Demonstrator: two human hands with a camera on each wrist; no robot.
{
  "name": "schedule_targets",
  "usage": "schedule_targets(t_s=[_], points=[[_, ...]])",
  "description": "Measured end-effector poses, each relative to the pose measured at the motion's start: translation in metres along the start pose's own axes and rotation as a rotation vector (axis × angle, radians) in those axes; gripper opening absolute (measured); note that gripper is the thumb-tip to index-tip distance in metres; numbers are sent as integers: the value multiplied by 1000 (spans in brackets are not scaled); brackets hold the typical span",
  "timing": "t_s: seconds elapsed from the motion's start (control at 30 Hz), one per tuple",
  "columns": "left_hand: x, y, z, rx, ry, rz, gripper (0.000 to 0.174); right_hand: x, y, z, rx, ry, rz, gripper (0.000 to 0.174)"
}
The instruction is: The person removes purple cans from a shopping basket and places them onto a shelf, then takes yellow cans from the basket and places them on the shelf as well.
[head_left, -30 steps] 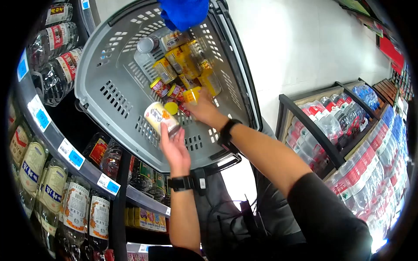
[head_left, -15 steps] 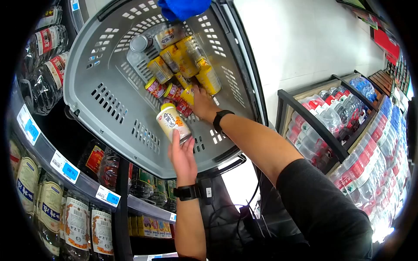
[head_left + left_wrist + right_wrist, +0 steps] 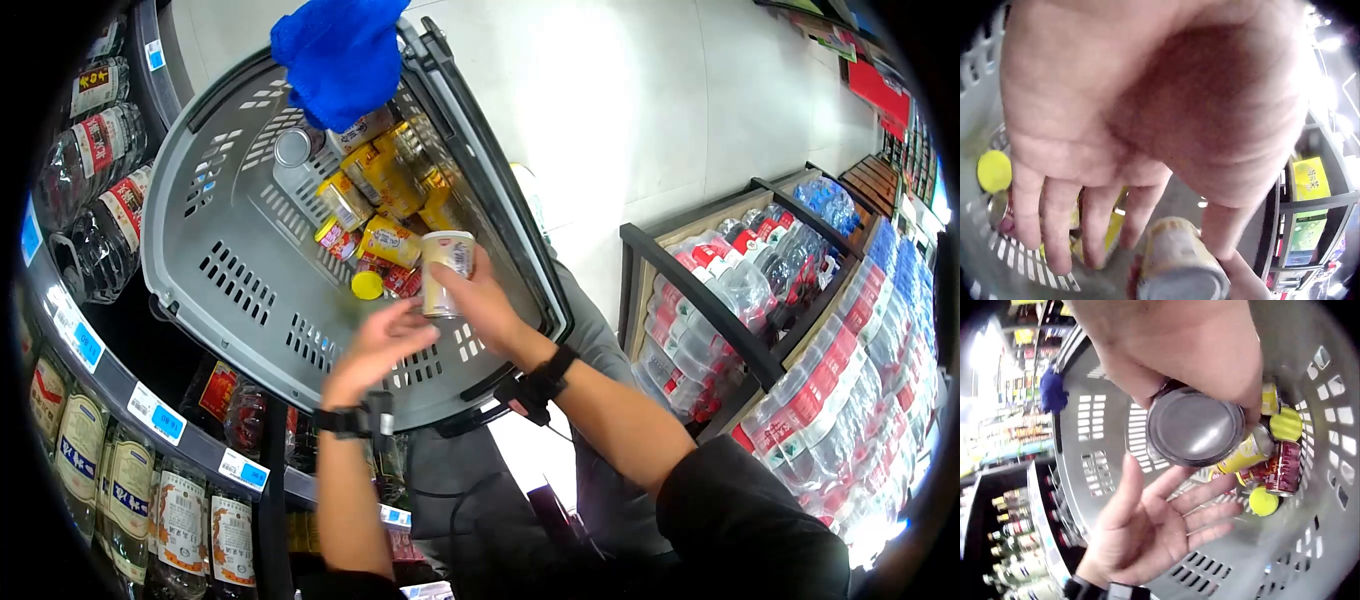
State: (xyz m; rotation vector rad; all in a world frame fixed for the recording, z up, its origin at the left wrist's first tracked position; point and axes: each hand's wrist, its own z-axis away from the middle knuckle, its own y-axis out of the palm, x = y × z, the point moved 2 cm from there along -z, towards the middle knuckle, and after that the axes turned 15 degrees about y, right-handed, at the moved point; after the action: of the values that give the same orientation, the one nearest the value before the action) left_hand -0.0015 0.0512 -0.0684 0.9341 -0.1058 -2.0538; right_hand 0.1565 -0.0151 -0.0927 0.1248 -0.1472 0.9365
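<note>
My right hand [image 3: 485, 300] grips a cream-coloured can [image 3: 447, 255] over the near right part of a grey shopping basket [image 3: 180, 260]. In the right wrist view the can's silver end [image 3: 1197, 428] faces the camera. Beside it my left hand [image 3: 385, 345] is spread, palm showing and fingers straight, holding nothing. Its fingertips come close to the can. Below lie several yellow cans [image 3: 390, 240], red cans with yellow lids [image 3: 367, 284] and one silver-topped can [image 3: 293, 148], some upright and some on their sides.
A blue cloth [image 3: 345, 60] hangs over the basket's far rim. Shelves of large bottles [image 3: 125, 480] with price tags line the left side. To the right stands a black-framed rack [image 3: 700, 300] of packed drink bottles, with pale floor [image 3: 600, 100] beyond the basket.
The cream-coloured can has passed from my left hand to my right. My right hand has let go of a yellow can in the basket. My left hand has drawn back leftward.
</note>
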Motion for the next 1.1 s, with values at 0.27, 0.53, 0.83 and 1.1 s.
schedule_targets(t_s=[0.27, 0.53, 0.83, 1.1], points=[[-11, -124, -151, -615, 315, -323, 32, 15, -24, 51, 150, 176, 215, 76], [22, -148, -247, -831, 321, -63, 47, 8, -21, 41, 290, 49, 295, 80], [52, -168, -276, -811, 40, 73, 59, 20, -19, 36, 269, 103, 256, 86], [10, -140, -252, -760, 1010, -915, 19, 27, -19, 36, 327, 58, 316, 88]])
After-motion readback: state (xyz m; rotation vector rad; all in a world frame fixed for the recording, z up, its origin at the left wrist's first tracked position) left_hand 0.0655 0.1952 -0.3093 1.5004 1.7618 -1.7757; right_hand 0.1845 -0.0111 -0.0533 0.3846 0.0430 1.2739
